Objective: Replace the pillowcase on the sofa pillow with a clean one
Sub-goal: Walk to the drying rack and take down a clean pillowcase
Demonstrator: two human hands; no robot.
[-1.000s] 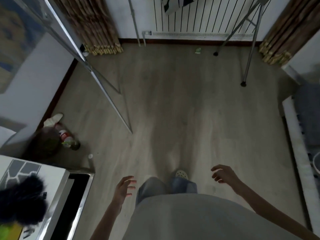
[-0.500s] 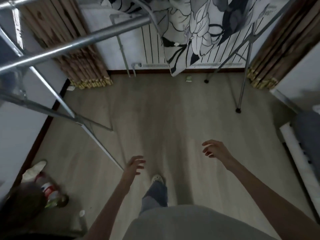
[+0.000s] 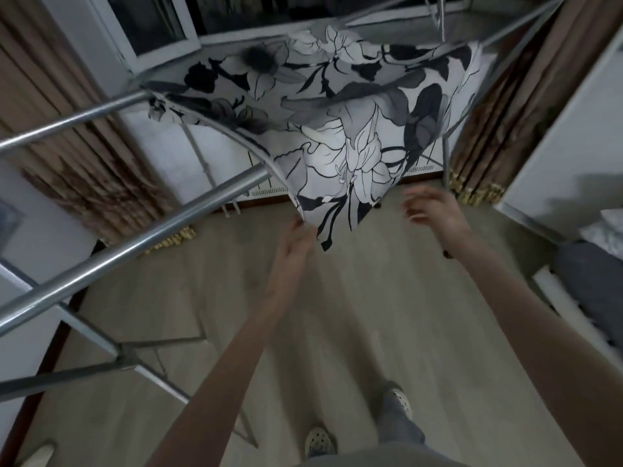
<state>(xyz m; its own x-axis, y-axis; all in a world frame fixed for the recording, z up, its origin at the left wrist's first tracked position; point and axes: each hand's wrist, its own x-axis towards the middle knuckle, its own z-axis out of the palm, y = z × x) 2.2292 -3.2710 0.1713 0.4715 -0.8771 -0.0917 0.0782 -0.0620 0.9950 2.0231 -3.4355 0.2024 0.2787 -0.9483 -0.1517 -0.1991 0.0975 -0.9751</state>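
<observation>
Left hand (image 3: 296, 246) touches the hanging floral pillowcase (image 3: 350, 129); right hand (image 3: 435, 214) spread open beside it.

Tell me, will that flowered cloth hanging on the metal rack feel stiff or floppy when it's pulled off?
Probably floppy: the flowered cloth drapes over the metal rack and curves along its lower edge. It likely weighs little, since it hangs in thin folds. It may slide off the smooth bars easily once the left hand, at its lower corner, tugs it.
</observation>
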